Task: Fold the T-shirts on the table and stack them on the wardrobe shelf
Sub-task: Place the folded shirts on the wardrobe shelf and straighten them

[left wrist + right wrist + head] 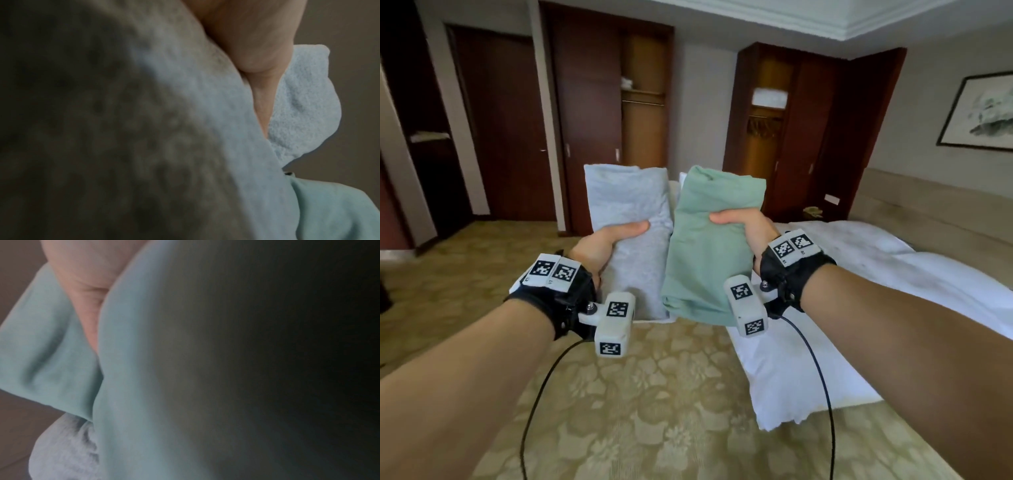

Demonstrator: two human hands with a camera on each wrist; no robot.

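My left hand [606,245] grips a folded light grey T-shirt [630,212], thumb lying across its top face. Beside it my right hand [743,229] grips a folded green T-shirt [705,246] the same way. Both shirts are held up in front of me, side by side and touching. In the left wrist view the grey T-shirt [195,113] fills the frame under my thumb [257,56], with the green T-shirt [333,211] at the lower right. The right wrist view shows the green T-shirt [144,369] close up and the grey T-shirt [65,451] below it. An open wardrobe [643,102] stands ahead; its shelf [642,91] bears a small white pile.
A second open wardrobe [767,120] at the right has a shelf with white linen and hangers below. A bed with white bedding [859,291] lies to my right. Patterned carpet [654,394] stretches ahead. A dark door [503,120] stands at the left.
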